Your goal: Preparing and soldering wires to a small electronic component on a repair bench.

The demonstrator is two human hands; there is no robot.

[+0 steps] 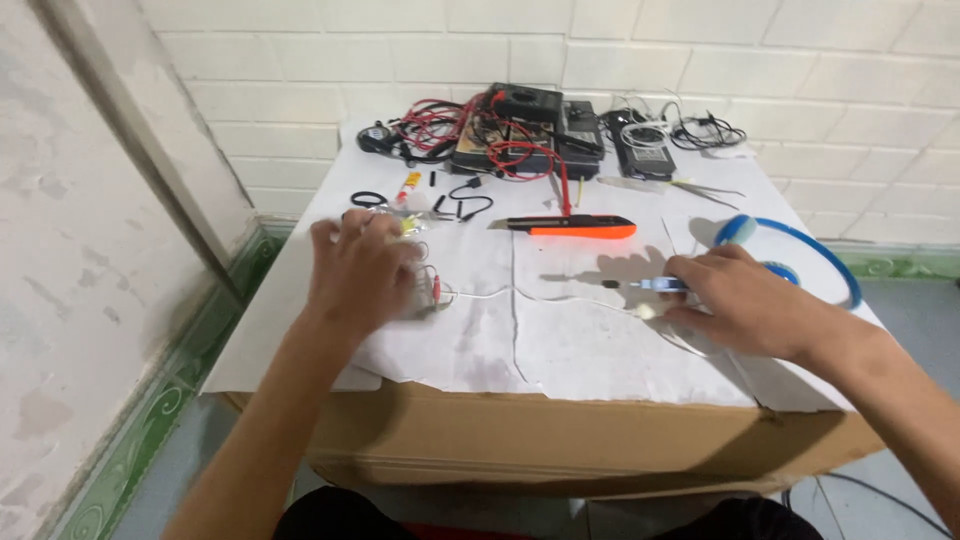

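While both hands work low on the paper-covered cardboard box [560,440], the back edge is pure clutter.
Head view: multimeter [525,103], red leads [430,125], black adapter [640,150], orange utility knife [575,228] mid-table, blue headphones [800,250] just behind the right hand [745,305]. That hand is closed round a small blue-tipped tool [655,286] pointing left. Left hand [360,270] lies curled over tiny wired parts [432,292], hiding most; can't tell if it grips them.

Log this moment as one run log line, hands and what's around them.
left hand: on small clear bag | right hand: holding blue pen-like tool | nearby: orange utility knife, blue headphones, multimeter
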